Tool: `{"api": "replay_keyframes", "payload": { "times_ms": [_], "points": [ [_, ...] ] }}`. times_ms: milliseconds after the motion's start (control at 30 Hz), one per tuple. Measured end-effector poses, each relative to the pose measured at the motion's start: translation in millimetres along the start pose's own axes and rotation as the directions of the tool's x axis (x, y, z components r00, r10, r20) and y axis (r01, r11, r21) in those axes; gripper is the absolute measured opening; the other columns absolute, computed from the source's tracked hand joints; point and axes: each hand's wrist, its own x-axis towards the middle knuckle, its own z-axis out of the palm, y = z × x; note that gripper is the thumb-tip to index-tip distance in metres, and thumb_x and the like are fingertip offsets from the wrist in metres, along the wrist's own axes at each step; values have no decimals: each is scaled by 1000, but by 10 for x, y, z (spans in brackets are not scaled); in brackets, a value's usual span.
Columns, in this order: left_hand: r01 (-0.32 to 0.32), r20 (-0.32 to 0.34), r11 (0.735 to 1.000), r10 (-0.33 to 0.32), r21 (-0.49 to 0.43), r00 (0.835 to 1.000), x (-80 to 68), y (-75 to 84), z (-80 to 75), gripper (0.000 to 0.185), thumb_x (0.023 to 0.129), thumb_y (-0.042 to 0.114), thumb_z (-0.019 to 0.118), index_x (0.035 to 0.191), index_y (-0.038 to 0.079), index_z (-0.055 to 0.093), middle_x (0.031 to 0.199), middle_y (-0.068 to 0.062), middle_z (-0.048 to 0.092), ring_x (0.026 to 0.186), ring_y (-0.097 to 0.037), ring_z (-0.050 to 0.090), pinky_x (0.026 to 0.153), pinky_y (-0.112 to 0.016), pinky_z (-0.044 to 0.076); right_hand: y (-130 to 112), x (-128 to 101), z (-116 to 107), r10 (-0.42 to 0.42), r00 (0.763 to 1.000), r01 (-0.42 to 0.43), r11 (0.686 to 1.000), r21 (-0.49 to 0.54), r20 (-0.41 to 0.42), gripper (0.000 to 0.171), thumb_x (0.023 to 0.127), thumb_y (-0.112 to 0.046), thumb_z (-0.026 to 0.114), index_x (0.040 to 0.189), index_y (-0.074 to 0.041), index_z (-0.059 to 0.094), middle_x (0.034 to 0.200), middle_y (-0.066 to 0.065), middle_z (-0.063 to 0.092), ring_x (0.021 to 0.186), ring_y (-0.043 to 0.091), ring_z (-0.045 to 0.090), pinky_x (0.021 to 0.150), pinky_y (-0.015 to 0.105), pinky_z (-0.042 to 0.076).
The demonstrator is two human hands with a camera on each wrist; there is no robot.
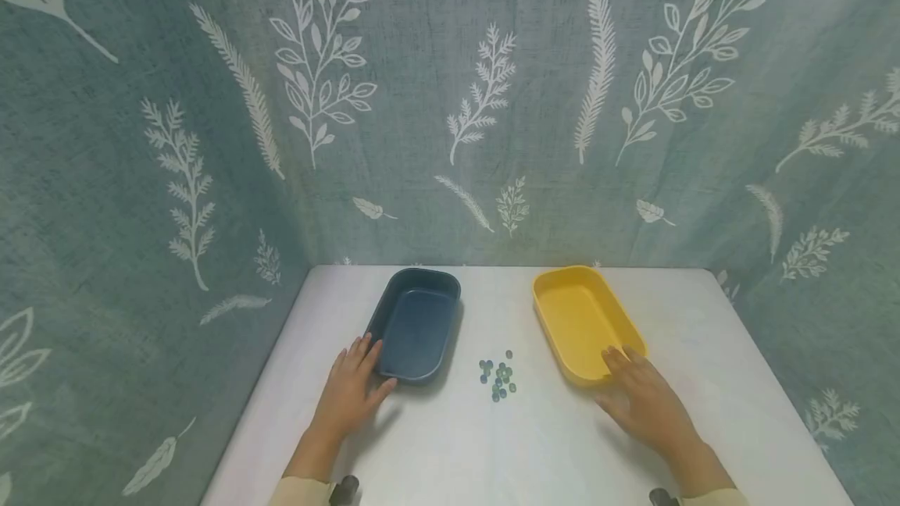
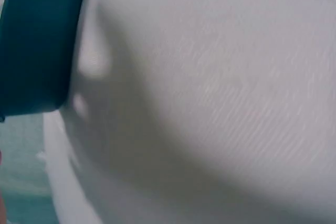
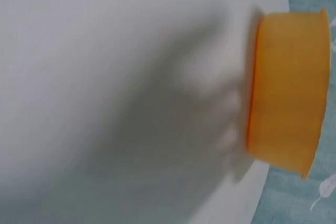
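Observation:
My left hand (image 1: 350,393), fingers spread and nearly straight, is at the near left corner of a dark blue tray (image 1: 422,281). Whether its fingertips touch the rim cannot be told. On the other side, my right hand (image 1: 643,404) has its fingers extended over the near end of a yellow tray (image 1: 578,318); contact is unclear. Neither hand holds anything. Between the trays lie several small, rounded blue and green pieces (image 1: 499,383) in a loose cluster. In the wrist views, the blue tray's side (image 2: 39,40) and the yellow tray's side (image 3: 289,87) show beside hand shadows.
Both trays stand on a white table (image 1: 485,459), toward its far edge. A green-grey cloth (image 1: 422,194) with white leaf prints hangs behind the table and along both sides.

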Motion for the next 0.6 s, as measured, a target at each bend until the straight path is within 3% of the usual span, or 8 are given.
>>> {"api": "replay_keyframes", "payload": {
  "times_ms": [167, 333, 500, 600],
  "points": [
    [134, -41, 984, -140, -117, 989, -53, -21, 112, 73, 82, 60, 51, 140, 17, 35, 147, -13, 27, 131, -39, 30, 103, -56, 28, -89, 24, 8, -33, 998, 36, 998, 54, -60, 69, 70, -35, 74, 131, -15, 49, 131, 6, 53, 123, 30, 45, 97, 47, 40],
    [248, -75, 937, -273, -247, 959, -114, -51, 222, 68, 84, 56, 53, 138, 19, 37, 145, -12, 31, 127, -39, 36, 98, -59, 33, -199, 36, 59, -83, 986, 98, 991, 94, -146, 59, 71, -33, 73, 124, -14, 55, 123, 4, 58, 115, 25, 52, 96, 35, 42],
    [285, -123, 893, -344, -349, 931, -160, -122, 335, 63, 84, 49, 58, 137, 20, 39, 137, -10, 42, 124, -35, 41, 98, -55, 36, -313, 45, 204, -177, 932, 236, 959, 160, -317, 43, 81, -37, 64, 111, -6, 63, 110, 4, 64, 105, 27, 57, 105, 18, 31],
    [307, -116, 870, -375, -385, 920, -163, -140, 373, 64, 84, 51, 57, 137, 21, 38, 134, -9, 45, 122, -33, 44, 98, -53, 38, -389, 37, 292, -204, 899, 288, 942, 172, -387, 42, 85, -40, 58, 105, -3, 65, 102, 7, 65, 99, 28, 58, 104, 17, 31]
  ]
}}
